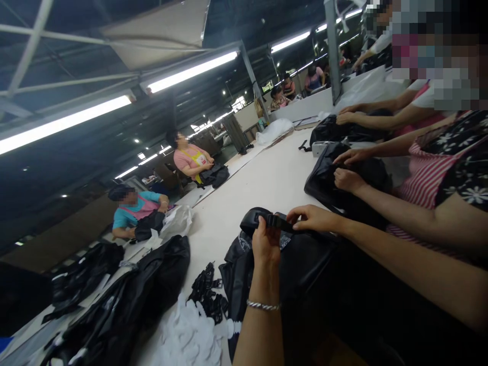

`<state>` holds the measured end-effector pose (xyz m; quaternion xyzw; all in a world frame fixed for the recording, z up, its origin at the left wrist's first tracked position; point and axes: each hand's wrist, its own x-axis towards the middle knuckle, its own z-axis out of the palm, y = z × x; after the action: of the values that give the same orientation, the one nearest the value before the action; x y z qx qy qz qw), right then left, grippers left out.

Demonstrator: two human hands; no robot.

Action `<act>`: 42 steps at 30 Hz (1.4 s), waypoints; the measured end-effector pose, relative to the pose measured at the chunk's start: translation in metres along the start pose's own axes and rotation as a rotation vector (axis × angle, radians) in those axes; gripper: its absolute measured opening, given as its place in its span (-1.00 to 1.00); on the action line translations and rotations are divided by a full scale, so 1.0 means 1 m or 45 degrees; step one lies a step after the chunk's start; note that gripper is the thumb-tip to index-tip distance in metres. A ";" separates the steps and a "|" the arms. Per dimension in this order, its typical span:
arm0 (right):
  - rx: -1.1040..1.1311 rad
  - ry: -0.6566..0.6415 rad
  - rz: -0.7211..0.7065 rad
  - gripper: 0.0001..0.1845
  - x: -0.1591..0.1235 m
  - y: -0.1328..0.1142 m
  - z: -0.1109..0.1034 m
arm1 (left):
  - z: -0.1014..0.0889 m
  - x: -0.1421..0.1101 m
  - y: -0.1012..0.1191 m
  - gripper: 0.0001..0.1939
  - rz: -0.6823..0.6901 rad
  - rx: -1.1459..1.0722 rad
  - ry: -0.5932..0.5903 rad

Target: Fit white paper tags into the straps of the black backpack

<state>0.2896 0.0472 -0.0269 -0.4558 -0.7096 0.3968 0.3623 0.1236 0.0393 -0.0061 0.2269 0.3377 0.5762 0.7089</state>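
Note:
A black bag (305,259) lies on the table in front of me, partly hidden under my forearms. Above it, my left hand (266,241) grips a black strap (251,218) near a dark buckle (273,220), its thumb pressed against the strap. My right hand (314,218) pinches the same strap farther right, just past the buckle. The strap curves up in a loop at its left end. A pile of black buckles (208,292) rests left of the bag, beside a heap of white plastic-looking pieces (190,333).
More black bags (152,284) lie along the table's left side. To my right, a co-worker's hands (348,178) rest on another black bag (324,175). Two people work across the pale table (244,188), near crumpled clear plastic (179,223). Fluorescent lamps (194,71) hang overhead.

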 end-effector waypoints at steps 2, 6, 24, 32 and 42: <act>0.007 -0.094 -0.031 -0.70 0.003 -0.006 0.002 | -0.001 -0.002 0.000 -0.73 0.026 0.003 -0.039; -0.136 -0.035 -0.043 -0.81 0.002 -0.018 0.002 | -0.007 -0.002 -0.003 -0.72 0.082 -0.009 -0.101; 0.493 0.215 0.102 -0.70 -0.010 -0.041 0.013 | -0.005 -0.029 -0.005 -0.68 0.145 0.032 -0.483; 0.039 0.000 0.169 -0.73 -0.013 -0.050 0.005 | -0.008 -0.028 -0.001 -0.68 0.203 -0.078 -0.405; 0.067 0.173 0.037 -0.67 -0.009 -0.058 0.008 | -0.001 -0.039 -0.002 -0.71 0.316 -0.079 -0.509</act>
<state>0.2646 0.0208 0.0200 -0.4825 -0.6659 0.3885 0.4157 0.1196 0.0009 0.0000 0.3544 0.1422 0.6127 0.6919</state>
